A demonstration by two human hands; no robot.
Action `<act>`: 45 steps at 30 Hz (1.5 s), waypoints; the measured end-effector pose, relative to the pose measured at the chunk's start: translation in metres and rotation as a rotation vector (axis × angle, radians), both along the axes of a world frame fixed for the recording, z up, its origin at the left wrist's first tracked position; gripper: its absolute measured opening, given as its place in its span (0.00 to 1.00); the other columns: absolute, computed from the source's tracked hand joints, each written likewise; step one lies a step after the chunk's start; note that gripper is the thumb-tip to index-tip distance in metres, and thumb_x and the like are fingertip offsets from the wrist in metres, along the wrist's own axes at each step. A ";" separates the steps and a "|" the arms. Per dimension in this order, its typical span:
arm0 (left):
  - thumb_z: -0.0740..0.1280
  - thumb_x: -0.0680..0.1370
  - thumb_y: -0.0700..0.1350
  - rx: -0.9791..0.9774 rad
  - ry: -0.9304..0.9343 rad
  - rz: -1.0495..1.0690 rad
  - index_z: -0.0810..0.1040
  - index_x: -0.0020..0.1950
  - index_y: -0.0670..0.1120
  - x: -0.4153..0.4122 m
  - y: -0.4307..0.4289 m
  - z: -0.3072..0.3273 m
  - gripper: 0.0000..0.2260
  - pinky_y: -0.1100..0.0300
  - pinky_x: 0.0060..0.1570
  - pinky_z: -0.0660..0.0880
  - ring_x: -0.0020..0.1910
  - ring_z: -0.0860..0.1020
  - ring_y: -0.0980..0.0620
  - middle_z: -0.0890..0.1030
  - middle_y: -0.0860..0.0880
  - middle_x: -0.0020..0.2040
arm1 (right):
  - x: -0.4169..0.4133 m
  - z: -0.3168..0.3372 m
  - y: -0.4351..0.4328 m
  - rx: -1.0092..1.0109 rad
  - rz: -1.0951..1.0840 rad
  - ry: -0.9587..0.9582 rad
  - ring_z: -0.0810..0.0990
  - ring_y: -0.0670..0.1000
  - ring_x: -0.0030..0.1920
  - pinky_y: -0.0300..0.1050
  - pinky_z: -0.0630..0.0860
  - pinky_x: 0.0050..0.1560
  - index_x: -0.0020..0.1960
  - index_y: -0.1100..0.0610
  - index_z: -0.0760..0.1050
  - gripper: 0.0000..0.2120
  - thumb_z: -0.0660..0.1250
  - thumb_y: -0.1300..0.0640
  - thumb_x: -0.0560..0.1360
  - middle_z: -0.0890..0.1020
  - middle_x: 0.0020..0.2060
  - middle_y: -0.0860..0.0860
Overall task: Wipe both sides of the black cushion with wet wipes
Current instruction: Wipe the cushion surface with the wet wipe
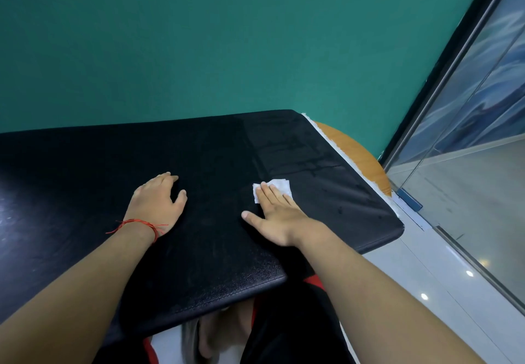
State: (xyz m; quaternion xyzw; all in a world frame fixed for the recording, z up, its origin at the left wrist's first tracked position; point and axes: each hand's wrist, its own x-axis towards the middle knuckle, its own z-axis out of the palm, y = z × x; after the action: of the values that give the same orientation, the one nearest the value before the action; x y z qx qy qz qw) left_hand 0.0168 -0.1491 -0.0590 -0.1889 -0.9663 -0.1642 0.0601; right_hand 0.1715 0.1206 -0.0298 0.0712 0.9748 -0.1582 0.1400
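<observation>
Right hand point(277, 216) presses white wet wipe point(277, 189) flat on black cushion point(204, 238), fingers straight, wipe showing beyond fingertips. Left hand point(159, 203) rests just beside it on same surface, fingers loosely bent, red string bracelet point(142, 225) at wrist. Damp streaks beyond right hand. Green wall point(213, 39) behind cushion.

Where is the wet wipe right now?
In the head view, the white wet wipe lies flat on the black cushion, right of centre, pressed under the right hand fingers, with the left hand resting alongside.
</observation>
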 end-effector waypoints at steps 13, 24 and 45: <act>0.61 0.84 0.57 -0.007 -0.010 -0.003 0.72 0.77 0.46 0.001 0.000 0.001 0.24 0.46 0.78 0.63 0.79 0.67 0.48 0.70 0.47 0.79 | 0.024 0.002 0.011 -0.036 0.055 0.012 0.32 0.41 0.82 0.51 0.36 0.84 0.87 0.51 0.38 0.44 0.48 0.27 0.82 0.36 0.85 0.43; 0.60 0.84 0.56 0.001 -0.021 -0.004 0.72 0.77 0.46 0.004 0.000 0.004 0.24 0.47 0.78 0.63 0.78 0.67 0.48 0.70 0.47 0.79 | 0.115 -0.007 -0.002 0.049 0.113 0.124 0.28 0.38 0.80 0.46 0.34 0.83 0.86 0.50 0.35 0.44 0.47 0.27 0.82 0.35 0.84 0.42; 0.62 0.84 0.55 0.003 -0.020 0.006 0.73 0.76 0.46 0.004 0.000 0.005 0.23 0.46 0.77 0.64 0.78 0.68 0.47 0.71 0.47 0.78 | 0.183 0.000 0.011 -0.039 0.041 0.361 0.43 0.36 0.83 0.42 0.44 0.83 0.86 0.42 0.53 0.29 0.52 0.38 0.87 0.50 0.83 0.32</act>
State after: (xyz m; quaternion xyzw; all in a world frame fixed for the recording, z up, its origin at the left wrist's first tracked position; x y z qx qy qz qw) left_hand 0.0208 -0.1494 -0.0542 -0.1842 -0.9672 -0.1673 0.0511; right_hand 0.3541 0.1320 -0.0302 0.0190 0.9821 -0.1844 -0.0327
